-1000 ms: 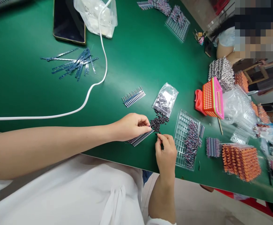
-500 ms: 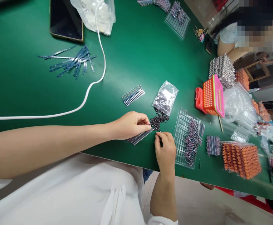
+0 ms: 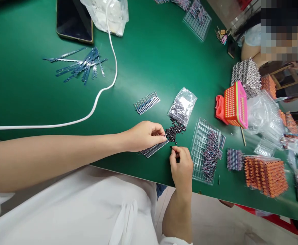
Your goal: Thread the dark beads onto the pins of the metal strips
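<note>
My left hand is closed in a pinch above a strip of small parts in a row, which it partly covers. What its fingertips hold is too small to make out. Just right of them lies a loose pile of black beads, spilling from a clear plastic bag. My right hand is also pinched, below the pile, with a tiny dark piece like a black bead at its fingertips. The two hands are a short way apart.
Right of my right hand lies a clear tray with thin purplish pieces. Another pin strip lies above my left hand. Farther off are blue strips, a white cable, a phone, a basket and orange stacks.
My right hand has drawn slightly down, away from the bead pile and my left fingertips. My left hand keeps its pinch over the strip. The whole view has shifted a little.
</note>
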Tool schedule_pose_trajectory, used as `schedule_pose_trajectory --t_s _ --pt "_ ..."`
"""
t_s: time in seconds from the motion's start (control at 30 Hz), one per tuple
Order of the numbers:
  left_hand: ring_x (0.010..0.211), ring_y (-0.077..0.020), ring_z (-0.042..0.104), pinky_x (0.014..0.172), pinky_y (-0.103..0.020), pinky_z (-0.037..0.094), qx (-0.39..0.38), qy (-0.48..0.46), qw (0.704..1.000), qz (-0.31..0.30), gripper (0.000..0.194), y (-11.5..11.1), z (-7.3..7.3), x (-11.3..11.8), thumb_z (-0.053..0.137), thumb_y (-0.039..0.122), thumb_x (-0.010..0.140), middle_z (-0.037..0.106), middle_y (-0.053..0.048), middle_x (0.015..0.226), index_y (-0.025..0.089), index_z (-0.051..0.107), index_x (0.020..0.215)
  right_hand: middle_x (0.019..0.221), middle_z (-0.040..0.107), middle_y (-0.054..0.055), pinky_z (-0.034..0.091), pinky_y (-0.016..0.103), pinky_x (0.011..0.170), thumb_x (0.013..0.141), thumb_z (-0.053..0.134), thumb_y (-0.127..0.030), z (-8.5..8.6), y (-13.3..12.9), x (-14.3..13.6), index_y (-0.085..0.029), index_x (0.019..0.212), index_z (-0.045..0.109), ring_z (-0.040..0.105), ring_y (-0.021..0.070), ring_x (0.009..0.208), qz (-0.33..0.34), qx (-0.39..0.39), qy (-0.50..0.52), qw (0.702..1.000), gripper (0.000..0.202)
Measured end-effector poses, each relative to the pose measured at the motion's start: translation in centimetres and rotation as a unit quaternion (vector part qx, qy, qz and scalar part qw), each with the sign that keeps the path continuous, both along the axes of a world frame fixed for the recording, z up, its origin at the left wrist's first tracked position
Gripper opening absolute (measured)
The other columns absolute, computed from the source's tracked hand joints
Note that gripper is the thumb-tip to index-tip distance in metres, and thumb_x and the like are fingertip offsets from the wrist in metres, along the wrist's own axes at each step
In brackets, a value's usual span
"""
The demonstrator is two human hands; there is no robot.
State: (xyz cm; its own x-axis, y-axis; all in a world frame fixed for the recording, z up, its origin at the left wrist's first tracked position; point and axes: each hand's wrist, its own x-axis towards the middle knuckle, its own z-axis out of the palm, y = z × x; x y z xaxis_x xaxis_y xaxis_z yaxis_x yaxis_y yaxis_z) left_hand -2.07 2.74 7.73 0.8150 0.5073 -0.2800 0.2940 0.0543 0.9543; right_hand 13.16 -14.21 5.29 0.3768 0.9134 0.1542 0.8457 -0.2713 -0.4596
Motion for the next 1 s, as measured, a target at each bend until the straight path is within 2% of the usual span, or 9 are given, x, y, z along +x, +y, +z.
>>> schedule_pose_trajectory --t_s 0.3,0.43,0.63,0.83,1.0 --pt "0.065 -0.0154 0.058 0.061 -0.026 0.043 -0.013 0.009 1.000 -0.001 0.024 -0.1 0.0 0.1 0.060 0.040 0.083 0.067 -0.001 0.072 0.017 0.065 0.081 0.090 0.065 0.005 0.050 0.028 0.065 0.094 0.053 -0.021 0.1 -1.8 -0.2 -0.020 0.098 0.067 0.059 0.0131 0.073 -0.066 0.064 -0.014 0.996 0.015" --pt "0.065 -0.0148 0.057 0.061 -0.026 0.043 -0.018 0.009 1.000 0.000 0.023 -0.1 0.1 0.1 0.061 0.038 0.082 0.066 -0.001 0.072 0.016 0.064 0.080 0.091 0.065 0.005 0.050 0.027 0.065 0.093 0.055 -0.020 -0.1 -2.2 -0.4 -0.020 0.099 0.067 0.059 0.0124 0.072 -0.069 0.070 -0.020 0.995 0.014" --pt "0.065 -0.0148 0.057 0.061 -0.026 0.043 -0.007 0.008 1.000 0.001 0.023 -0.1 -0.2 0.2 0.061 0.039 0.083 0.067 -0.001 0.072 0.016 0.065 0.080 0.093 0.064 0.006 0.053 0.029 0.071 0.093 0.055 -0.019 -0.5 -2.2 -0.5 -0.022 0.102 0.069 0.062 0.0143 0.081 -0.043 0.074 -0.025 0.996 0.017" --pt "0.065 -0.0148 0.057 0.060 -0.025 0.043 -0.009 0.004 1.000 0.004 0.023 0.0 -0.1 0.2 0.061 0.039 0.082 0.066 -0.001 0.070 0.016 0.065 0.079 0.095 0.063 0.006 0.054 0.033 0.078 0.093 0.055 -0.017 -1.0 -2.0 0.0 -0.026 0.112 0.069 0.062 0.0166 0.087 -0.001 0.070 -0.078 0.994 0.025" --pt "0.067 -0.0148 0.057 0.062 -0.025 0.042 -0.009 0.004 1.000 0.003 0.022 0.0 0.0 0.2 0.061 0.037 0.082 0.067 -0.001 0.071 0.016 0.065 0.080 0.096 0.064 0.007 0.052 0.036 0.081 0.094 0.054 -0.017 -0.5 -1.9 0.4 -0.025 0.114 0.068 0.060 0.0195 0.091 0.033 0.032 -0.111 0.993 0.026"
